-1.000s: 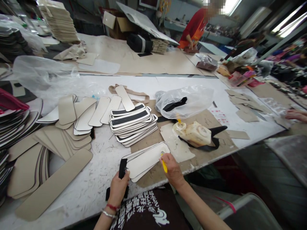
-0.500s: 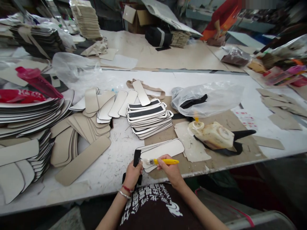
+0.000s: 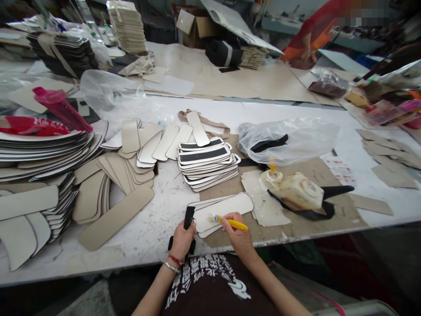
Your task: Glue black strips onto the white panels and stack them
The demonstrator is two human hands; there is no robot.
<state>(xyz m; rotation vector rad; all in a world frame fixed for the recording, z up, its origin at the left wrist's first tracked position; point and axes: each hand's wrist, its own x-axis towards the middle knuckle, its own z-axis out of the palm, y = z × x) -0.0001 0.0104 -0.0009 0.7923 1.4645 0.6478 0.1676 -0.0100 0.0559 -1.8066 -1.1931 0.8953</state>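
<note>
My right hand is closed around the yellow handle of a paintbrush, whose bristles rest on a pale rounded panel. That panel tops a small fanned pile near the table's front edge. A black strap is pinched in my left hand, at the pile's left end. Behind the pile stands a stack of white panels, the upper ones bearing black strips. To the right, a stained yellowish plastic container lies on brown board, with a yellow stick poking out of its opening.
Loose beige panels and curved stacks cover the table's left side. A clear plastic bag with black material lies back right. Bundled panels and a cardboard box stand farther back. Another person's hand works at the far table.
The brush has moved a little rightward along the panel, and its handle now tilts down to the right. My left hand still grips the strap in about the same place. The view has shifted slightly.
</note>
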